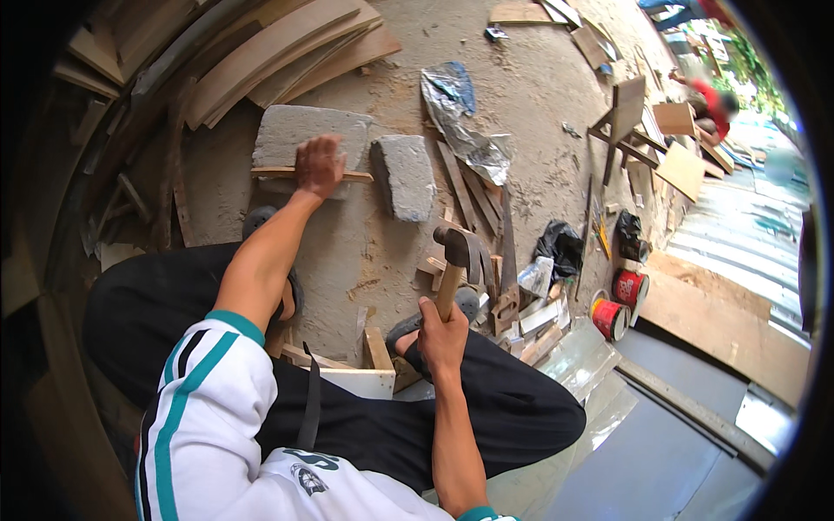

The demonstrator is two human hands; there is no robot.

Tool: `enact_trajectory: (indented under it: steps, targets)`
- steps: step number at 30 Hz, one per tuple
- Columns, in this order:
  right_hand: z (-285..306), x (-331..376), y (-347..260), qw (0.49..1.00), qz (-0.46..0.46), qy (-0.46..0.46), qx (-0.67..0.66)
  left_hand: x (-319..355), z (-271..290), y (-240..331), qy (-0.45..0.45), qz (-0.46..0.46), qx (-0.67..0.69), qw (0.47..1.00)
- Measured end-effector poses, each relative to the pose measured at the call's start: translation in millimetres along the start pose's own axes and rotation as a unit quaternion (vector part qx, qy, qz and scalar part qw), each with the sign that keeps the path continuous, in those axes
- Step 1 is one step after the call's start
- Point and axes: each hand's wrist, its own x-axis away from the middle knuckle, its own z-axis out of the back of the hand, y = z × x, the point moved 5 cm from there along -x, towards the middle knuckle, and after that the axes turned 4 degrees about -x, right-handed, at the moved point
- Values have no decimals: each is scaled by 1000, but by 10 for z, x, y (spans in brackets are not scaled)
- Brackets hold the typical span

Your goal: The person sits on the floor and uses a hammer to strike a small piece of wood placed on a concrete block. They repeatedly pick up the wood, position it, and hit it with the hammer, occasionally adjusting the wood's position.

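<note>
A large grey concrete block [300,130] lies flat on the ground before me. Across its near edge runs a thin wooden strip [278,173], and my left hand [320,167] holds the strip near its middle, fingers bent over it. Some of those fingers are hidden from view. My right hand [443,334] is wrapped round the handle of a claw hammer [460,250]. The hammer's head is up, above my right foot and apart from the strip. A smaller concrete block [407,178] stands just right of the large one.
Curved wooden boards [278,56] are stacked at far left. A handsaw [507,269], wood offcuts, a black plastic bag [560,247] and red cans [611,318] sit to the right. Crumpled foil sheeting [473,139] lies beyond the blocks. Another person [714,108] crouches at far right.
</note>
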Motion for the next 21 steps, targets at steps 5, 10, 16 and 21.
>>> enact_trajectory:
  steps: [5,10,16,21]
  targets:
    - [85,284,145,997,26,-1,-69,583,-70,-424,240,547,53,800]
    - [199,149,573,997,75,34,6,524,-146,-416,89,595,76,795]
    - [125,74,496,996,83,14,7,198,282,159,-60,123,36,990]
    - [-56,-4,540,995,99,-15,-14,126,395,136,-147,-97,-33,984]
